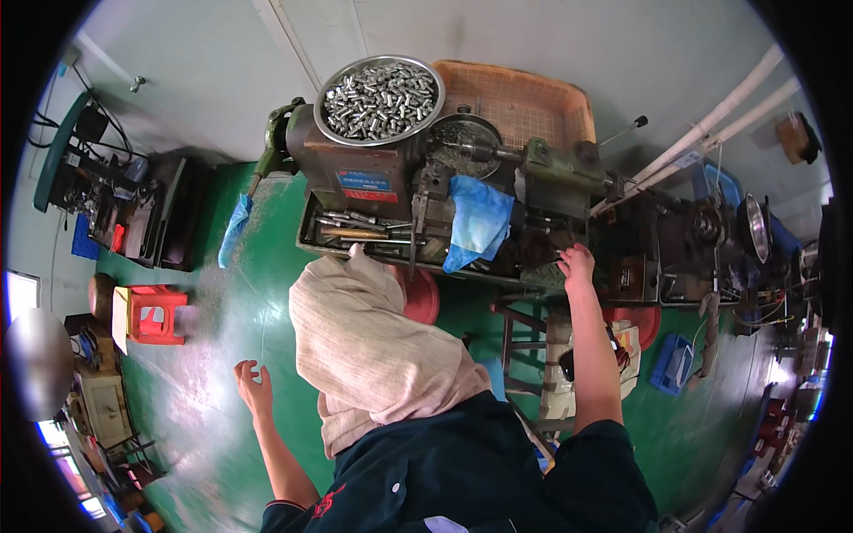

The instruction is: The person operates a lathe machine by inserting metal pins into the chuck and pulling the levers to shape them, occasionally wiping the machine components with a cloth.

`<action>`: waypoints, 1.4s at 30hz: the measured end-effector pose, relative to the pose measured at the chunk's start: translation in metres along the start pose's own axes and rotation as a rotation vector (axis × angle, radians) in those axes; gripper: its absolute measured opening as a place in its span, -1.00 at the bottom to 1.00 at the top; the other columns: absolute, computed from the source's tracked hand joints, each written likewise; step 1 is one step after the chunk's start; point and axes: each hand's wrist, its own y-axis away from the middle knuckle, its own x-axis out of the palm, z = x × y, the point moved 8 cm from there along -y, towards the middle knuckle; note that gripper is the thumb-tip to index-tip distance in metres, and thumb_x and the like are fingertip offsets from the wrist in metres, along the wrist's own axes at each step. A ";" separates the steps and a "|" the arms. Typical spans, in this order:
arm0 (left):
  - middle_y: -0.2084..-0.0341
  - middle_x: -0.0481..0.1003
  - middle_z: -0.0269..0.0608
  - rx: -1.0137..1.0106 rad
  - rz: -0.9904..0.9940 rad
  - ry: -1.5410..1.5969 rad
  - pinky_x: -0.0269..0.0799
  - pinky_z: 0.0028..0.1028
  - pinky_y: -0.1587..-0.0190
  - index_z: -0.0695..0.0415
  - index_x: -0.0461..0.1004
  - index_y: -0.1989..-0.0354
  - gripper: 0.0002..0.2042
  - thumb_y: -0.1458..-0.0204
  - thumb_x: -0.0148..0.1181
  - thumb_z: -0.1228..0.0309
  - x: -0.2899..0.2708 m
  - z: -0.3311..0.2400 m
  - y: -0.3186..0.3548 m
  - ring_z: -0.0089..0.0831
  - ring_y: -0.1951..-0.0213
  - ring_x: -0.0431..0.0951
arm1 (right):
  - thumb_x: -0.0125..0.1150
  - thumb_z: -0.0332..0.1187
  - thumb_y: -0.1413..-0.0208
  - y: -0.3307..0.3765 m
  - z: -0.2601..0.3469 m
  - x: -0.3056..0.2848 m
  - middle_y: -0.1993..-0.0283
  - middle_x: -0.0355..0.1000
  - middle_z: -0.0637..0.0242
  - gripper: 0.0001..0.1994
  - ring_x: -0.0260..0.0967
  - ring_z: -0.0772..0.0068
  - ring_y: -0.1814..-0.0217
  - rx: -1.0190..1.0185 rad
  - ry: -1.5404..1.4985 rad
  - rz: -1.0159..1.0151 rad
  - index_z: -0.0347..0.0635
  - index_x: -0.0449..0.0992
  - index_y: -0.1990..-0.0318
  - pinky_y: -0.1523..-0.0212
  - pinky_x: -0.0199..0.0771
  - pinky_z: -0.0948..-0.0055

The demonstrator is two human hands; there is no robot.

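Our dark shirt [426, 484] is closest, with a beige cloth [373, 346] spread just beyond it. Our left grip [254, 388] hangs well away from the lathe [544, 178], fingers loosely curled around nothing visible. Our right grip [578, 265] is at the lathe's front edge, fingertips drawn together; we cannot tell whether they pinch something small. Left of that grip hangs a blue cloth [480, 220]; farther left and beyond, a steel bowl [382, 141] heaped with small metal pieces [380, 98] stands atop the lathe. We judge that turning parts could snag the cloth, or vibration could shift the bowl and spill it.
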 end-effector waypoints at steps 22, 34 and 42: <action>0.33 0.28 -0.16 0.135 -0.046 0.024 0.30 -0.50 0.43 0.24 0.31 0.39 -0.85 0.20 0.03 0.56 -0.001 -0.045 -0.038 -0.42 0.53 0.39 | -0.27 0.08 0.01 0.124 0.099 0.058 0.19 0.28 0.22 -0.45 0.20 0.33 0.20 0.108 -0.966 0.743 -0.27 0.28 0.13 0.13 0.17 0.33; 0.31 0.29 -0.16 0.177 -0.106 0.100 0.29 -0.49 0.41 0.22 0.33 0.37 -0.83 0.21 0.04 0.55 -0.011 -0.071 -0.066 -0.43 0.50 0.37 | -0.08 -0.12 -0.02 0.118 0.123 0.034 0.43 0.35 0.37 -0.69 0.23 0.54 0.41 -0.454 -0.323 0.319 -0.15 0.34 0.56 0.38 0.20 0.54; 0.33 0.29 -0.16 0.092 -0.047 0.072 0.29 -0.48 0.42 0.21 0.33 0.38 -0.83 0.23 0.05 0.54 0.007 -0.039 -0.046 -0.41 0.51 0.36 | 0.29 -0.23 0.45 0.120 0.009 0.116 0.22 0.24 0.29 -0.64 0.11 0.27 0.17 -1.204 1.361 0.051 -0.13 0.38 0.40 0.26 0.13 0.32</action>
